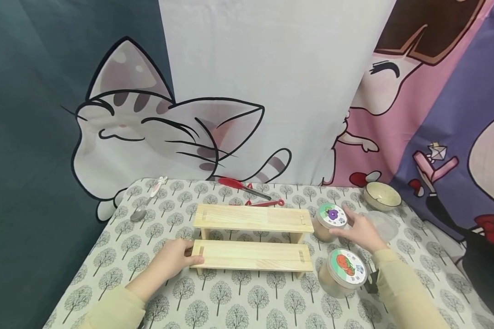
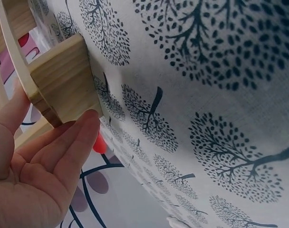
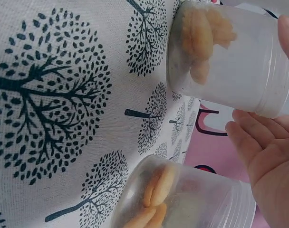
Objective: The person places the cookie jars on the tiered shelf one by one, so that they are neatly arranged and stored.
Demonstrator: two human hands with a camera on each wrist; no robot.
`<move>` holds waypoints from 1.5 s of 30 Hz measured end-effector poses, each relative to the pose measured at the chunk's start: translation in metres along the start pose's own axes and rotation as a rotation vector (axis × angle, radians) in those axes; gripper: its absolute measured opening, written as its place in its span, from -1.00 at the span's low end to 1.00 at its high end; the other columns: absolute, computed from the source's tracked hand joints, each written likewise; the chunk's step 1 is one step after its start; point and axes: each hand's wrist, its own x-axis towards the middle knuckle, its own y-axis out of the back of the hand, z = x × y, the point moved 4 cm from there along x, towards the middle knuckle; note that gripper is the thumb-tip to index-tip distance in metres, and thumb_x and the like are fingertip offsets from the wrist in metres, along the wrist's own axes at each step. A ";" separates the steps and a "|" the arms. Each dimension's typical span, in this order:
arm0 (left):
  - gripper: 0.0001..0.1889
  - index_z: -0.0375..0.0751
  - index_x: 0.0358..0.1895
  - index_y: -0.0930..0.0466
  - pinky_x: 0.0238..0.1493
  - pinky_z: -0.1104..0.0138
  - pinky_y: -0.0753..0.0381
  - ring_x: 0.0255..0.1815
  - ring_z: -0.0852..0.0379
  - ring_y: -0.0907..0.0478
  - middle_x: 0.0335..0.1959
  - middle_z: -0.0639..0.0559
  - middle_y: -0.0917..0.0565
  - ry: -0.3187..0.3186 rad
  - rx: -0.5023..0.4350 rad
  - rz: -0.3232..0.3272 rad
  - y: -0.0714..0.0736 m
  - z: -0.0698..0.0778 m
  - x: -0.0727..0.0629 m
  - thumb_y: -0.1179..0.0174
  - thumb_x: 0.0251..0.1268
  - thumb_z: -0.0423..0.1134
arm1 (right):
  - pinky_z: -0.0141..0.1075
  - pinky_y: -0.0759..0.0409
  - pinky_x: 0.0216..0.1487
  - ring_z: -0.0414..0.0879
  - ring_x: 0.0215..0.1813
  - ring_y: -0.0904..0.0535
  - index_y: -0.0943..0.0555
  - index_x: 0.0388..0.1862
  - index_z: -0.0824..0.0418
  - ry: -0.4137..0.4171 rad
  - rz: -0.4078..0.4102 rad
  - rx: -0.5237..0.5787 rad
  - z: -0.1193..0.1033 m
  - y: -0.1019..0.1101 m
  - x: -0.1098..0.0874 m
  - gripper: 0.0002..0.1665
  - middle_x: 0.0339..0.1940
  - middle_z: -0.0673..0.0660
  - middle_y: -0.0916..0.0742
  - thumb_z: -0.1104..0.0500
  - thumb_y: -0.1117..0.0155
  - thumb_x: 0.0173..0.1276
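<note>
On wooden rack (image 1: 253, 256), left hand (image 1: 176, 258)

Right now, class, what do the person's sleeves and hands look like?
The left sleeve and right sleeve are long and pale yellow; the left one leaves some forearm showing. The left hand and right hand wear no gloves, and no rings show.

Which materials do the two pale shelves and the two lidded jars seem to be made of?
Back shelf and front shelf: wood, perhaps pine, smooth and apparently unpainted; pale grain lines show.
Purple-picture jar and orange-picture jar: probably glossy clear plastic; the walls are see-through with faint reflections, though glass cannot be excluded.
</note>
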 end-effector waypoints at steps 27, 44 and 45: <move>-0.65 -0.25 -0.20 -0.67 -0.09 0.02 -0.60 -0.28 -0.04 -0.65 -0.30 -0.12 -0.72 0.003 0.013 -0.048 0.002 0.007 -0.003 -0.40 -0.01 -0.08 | 0.12 -0.37 0.25 0.36 0.30 -0.34 -0.07 0.46 0.41 -0.039 0.030 0.129 -0.006 0.007 -0.013 0.19 0.38 0.49 -0.31 -0.20 -0.42 0.11; -0.59 -0.32 -0.15 -0.66 -0.07 0.00 -0.59 -0.23 -0.10 -0.65 -0.24 -0.18 -0.71 0.002 0.030 -0.067 0.007 0.009 -0.003 -0.38 0.02 -0.08 | -0.46 -0.53 0.03 0.31 0.26 -0.42 -0.10 0.49 0.25 -0.045 0.123 0.125 -0.035 0.043 -0.036 0.13 0.30 0.47 -0.43 -0.17 -0.44 0.10; -0.60 -0.32 -0.15 -0.66 -0.07 0.00 -0.59 -0.23 -0.10 -0.64 -0.25 -0.18 -0.71 0.003 0.029 -0.067 0.007 0.009 -0.003 -0.38 0.02 -0.08 | -0.57 -0.50 -0.02 0.31 0.24 -0.44 -0.13 0.48 0.24 -0.045 0.137 0.121 -0.038 0.045 -0.037 0.13 0.26 0.47 -0.46 -0.17 -0.45 0.09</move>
